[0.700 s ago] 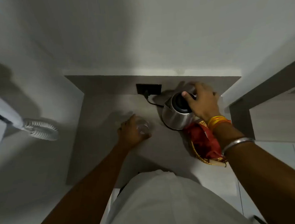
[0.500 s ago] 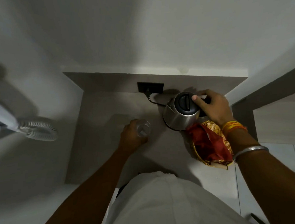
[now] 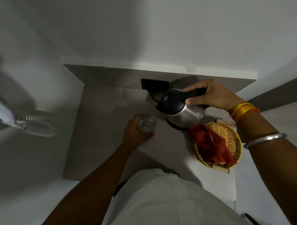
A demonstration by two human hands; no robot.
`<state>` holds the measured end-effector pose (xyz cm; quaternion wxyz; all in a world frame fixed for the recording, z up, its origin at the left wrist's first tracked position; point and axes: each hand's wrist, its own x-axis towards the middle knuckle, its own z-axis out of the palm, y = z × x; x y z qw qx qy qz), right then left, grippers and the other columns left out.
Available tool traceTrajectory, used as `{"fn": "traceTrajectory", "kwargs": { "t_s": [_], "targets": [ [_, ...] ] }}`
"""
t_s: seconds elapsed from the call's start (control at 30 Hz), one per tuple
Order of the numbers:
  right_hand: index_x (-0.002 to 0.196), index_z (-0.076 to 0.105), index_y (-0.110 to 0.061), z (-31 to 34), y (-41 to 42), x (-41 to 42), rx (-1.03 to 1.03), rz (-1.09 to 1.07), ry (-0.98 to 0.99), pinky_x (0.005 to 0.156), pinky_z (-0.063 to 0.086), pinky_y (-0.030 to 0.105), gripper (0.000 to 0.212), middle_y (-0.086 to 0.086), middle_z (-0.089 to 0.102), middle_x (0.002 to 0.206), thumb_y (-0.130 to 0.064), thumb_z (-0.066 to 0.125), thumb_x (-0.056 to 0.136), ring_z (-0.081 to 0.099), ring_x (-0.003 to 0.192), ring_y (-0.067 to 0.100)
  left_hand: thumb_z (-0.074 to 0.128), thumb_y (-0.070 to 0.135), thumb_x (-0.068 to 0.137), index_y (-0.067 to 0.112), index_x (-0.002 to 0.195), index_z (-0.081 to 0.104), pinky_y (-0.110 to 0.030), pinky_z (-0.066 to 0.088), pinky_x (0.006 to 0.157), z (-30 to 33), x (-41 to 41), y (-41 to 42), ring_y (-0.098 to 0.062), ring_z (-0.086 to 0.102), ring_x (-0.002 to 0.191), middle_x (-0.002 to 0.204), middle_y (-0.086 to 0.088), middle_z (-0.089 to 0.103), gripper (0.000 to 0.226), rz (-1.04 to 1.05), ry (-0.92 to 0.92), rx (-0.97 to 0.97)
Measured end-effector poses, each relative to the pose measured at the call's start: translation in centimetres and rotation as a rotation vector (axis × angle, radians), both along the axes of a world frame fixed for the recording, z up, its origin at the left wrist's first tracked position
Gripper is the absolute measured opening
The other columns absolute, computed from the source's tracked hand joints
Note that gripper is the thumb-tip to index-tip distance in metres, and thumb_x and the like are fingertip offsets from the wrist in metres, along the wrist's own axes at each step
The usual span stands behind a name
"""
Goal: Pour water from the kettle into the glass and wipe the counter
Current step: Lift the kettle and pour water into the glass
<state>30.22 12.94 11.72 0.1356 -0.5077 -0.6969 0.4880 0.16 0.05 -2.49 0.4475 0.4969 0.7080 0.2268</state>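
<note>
A steel kettle [image 3: 187,115] with a black lid hangs tilted to the left, lifted off its black base [image 3: 174,126]. My right hand [image 3: 210,95] grips its black handle. The spout points toward a clear glass [image 3: 147,123] that stands on the grey counter [image 3: 101,131]. My left hand [image 3: 135,133] wraps around the glass from the left. No water stream is visible. A red cloth [image 3: 212,144] lies in a wicker basket [image 3: 232,137] to the right of the kettle.
A black wall socket [image 3: 154,83] with a cord sits behind the kettle. A white coiled cord [image 3: 36,125] hangs at the left wall. White walls close the counter on the left and back; a dark edge rises at the right.
My right hand moved from the lid to the handle, then lifted the kettle off its base and tilted it toward the glass. My left hand stayed on the glass.
</note>
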Motion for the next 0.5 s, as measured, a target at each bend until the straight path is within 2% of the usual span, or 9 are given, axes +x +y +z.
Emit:
{"fn": "traceTrajectory", "kwargs": {
  "t_s": [0.13,0.27,0.4,0.5],
  "targets": [
    [0.121,0.077,-0.028,1.8,1.0,-3.3,0.06,0.198,-0.07,0.094,0.055,0.027,0.043,-0.013,0.077,0.112,-0.021,0.087,0.08,0.07,0.102,0.005,0.102,0.036,0.057,0.028,0.134,0.056,-0.04,0.057,0.094,-0.1,0.0,0.2,-0.026,0.069,0.112,0.127,-0.005,0.069,0.09,0.013,0.037,0.009],
    [0.122,0.076,-0.031,3.1,1.3,-6.3,0.131,0.348,-0.197,0.1,0.055,0.04,0.042,-0.012,0.075,0.12,-0.027,0.085,0.081,0.069,0.107,0.008,0.102,0.038,0.059,0.028,0.138,0.053,-0.031,0.053,0.089,0.0,-0.1,0.4,-0.025,0.068,0.113,0.13,-0.005,0.066,0.093,0.009,0.075,0.025],
    [0.121,0.076,-0.033,4.0,1.1,-9.0,0.239,0.482,-0.337,0.098,0.056,0.043,0.042,-0.01,0.074,0.122,-0.032,0.084,0.08,0.069,0.108,0.013,0.101,0.042,0.058,0.029,0.141,0.051,-0.033,0.053,0.092,0.1,-0.3,0.5,-0.025,0.066,0.115,0.133,-0.005,0.065,0.097,0.0,0.1,0.031],
    [0.118,0.077,-0.035,4.6,0.7,-10.5,0.289,0.547,-0.429,0.094,0.057,0.042,0.04,-0.012,0.075,0.12,-0.035,0.083,0.079,0.07,0.104,0.015,0.101,0.043,0.058,0.027,0.142,0.051,-0.041,0.055,0.098,0.4,-0.5,0.4,-0.026,0.067,0.117,0.133,-0.004,0.066,0.099,-0.021,0.12,0.033]
  ]
}}
